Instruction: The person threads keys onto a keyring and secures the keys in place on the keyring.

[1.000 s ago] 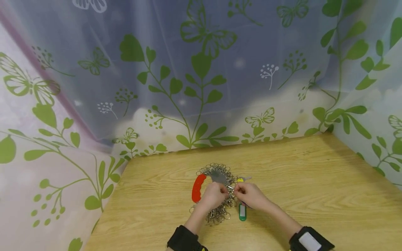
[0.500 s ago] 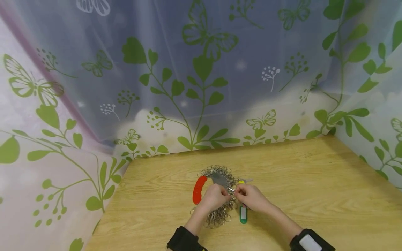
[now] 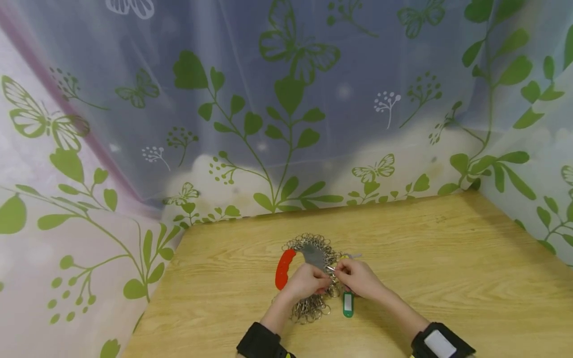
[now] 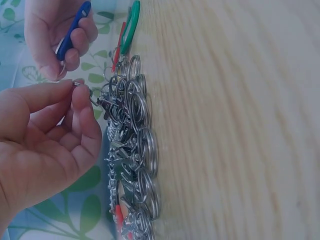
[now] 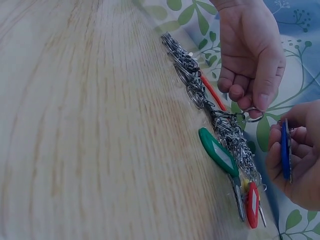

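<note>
A key carrier with a red handle (image 3: 283, 269), a grey plate (image 3: 315, 256) and a dense fringe of split rings (image 4: 135, 107) lies on the wooden table. My left hand (image 3: 306, 281) is over its right side, pinching one split ring (image 5: 255, 115) between thumb and fingertip. Close beside it, my right hand (image 3: 359, 278) holds a blue key tag (image 5: 285, 150), its small wire ring pointing toward the left fingertips. A green key tag (image 3: 347, 304) and a red key tag (image 5: 253, 205), with keys, lie at the carrier's edge below the hands.
The wooden table (image 3: 224, 268) extends around the carrier on all sides. Cloth with a green leaf and butterfly print (image 3: 286, 144) hangs along the table's back and sides. Each wrist wears a black strap (image 3: 443, 342).
Both hands stay close together over the carrier, still holding the split ring and the blue key tag. The right hand shifts only slightly and now covers more of the yellow tag behind it.
</note>
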The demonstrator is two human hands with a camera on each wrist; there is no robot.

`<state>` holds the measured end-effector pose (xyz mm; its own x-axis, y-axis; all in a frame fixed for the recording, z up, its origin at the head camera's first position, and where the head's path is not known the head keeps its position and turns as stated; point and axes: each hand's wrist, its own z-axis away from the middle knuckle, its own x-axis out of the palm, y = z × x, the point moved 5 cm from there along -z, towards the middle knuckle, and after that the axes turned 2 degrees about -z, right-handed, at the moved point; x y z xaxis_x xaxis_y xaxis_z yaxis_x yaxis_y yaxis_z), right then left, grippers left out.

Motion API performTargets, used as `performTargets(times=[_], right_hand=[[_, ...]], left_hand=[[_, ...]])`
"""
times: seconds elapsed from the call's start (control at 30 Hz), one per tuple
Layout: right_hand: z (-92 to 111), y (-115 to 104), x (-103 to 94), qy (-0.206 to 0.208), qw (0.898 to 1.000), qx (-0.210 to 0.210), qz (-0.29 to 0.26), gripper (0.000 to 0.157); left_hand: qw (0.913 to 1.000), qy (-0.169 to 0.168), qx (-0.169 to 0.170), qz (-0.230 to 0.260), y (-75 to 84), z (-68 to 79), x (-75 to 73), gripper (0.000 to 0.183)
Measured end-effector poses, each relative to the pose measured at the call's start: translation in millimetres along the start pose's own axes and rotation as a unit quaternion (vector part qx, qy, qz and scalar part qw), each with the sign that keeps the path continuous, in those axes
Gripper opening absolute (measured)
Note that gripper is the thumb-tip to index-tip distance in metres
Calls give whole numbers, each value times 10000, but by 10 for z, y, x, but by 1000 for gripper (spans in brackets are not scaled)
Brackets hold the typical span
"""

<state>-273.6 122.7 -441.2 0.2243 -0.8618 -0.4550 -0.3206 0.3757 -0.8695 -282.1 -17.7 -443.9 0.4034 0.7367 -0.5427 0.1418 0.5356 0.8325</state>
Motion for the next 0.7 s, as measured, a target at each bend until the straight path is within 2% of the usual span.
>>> performTargets(times=[0.2, 0.33, 0.53, 0.7], right_hand=[[-15, 3, 26, -36, 10000, -5, 6, 8], [-26, -10, 42, -111, 9994, -80, 317, 9], [-32, -51, 73, -410, 9957, -200, 806, 13], [-49, -91, 68, -622, 9922, -335, 1030, 12]], left_hand=[[9990, -327, 156, -274, 25, 15, 17, 19], [9982, -357, 202, -437, 40, 15, 19, 19], [9937, -151, 337, -1059, 77, 20, 14, 23], [9917, 91, 248, -1256, 107, 39, 18, 23]])
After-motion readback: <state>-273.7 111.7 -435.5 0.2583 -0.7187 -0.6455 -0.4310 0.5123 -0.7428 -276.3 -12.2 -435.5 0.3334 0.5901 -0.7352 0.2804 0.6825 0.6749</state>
